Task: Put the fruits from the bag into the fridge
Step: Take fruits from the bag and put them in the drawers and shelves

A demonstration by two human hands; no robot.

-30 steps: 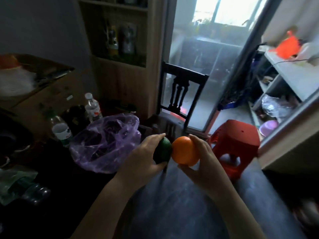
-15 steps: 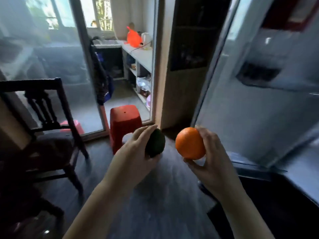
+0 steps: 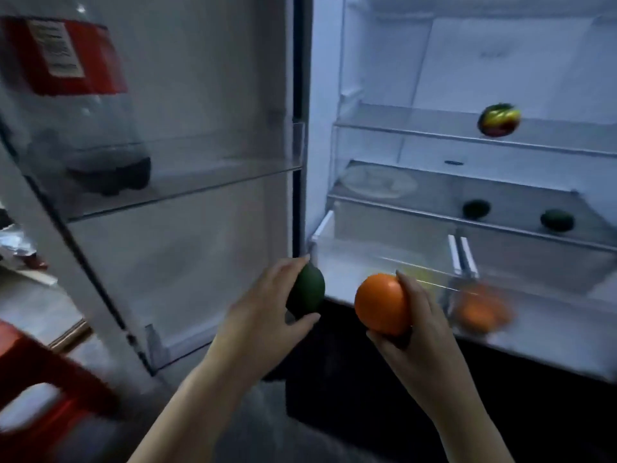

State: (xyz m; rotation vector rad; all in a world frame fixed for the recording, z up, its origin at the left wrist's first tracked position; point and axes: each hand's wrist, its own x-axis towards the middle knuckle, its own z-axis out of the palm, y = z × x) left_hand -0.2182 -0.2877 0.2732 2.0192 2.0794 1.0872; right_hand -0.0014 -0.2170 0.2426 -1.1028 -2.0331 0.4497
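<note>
My left hand (image 3: pixel 267 309) grips a dark green avocado (image 3: pixel 309 290). My right hand (image 3: pixel 420 325) holds an orange (image 3: pixel 380 304). Both are raised in front of the open fridge (image 3: pixel 384 78), near its clear crisper drawer (image 3: pixel 384 259). A mango (image 3: pixel 499 120) lies on the upper glass shelf. Two dark avocados (image 3: pixel 476 208) (image 3: pixel 557 220) sit on the shelf below. Another orange fruit (image 3: pixel 482 310) shows blurred through the drawer front. The bag is out of view.
The fridge door (image 3: pixel 173 162) stands open on the left, a large bottle with a red label (image 3: pixel 70 95) in its rack. A red stool (image 3: pixel 40 389) stands at the lower left. A round plate or lid (image 3: pixel 377 180) lies on the middle shelf.
The view has swung right from the room to the open fridge. Both hands still hold their fruits and are now close to the drawer.
</note>
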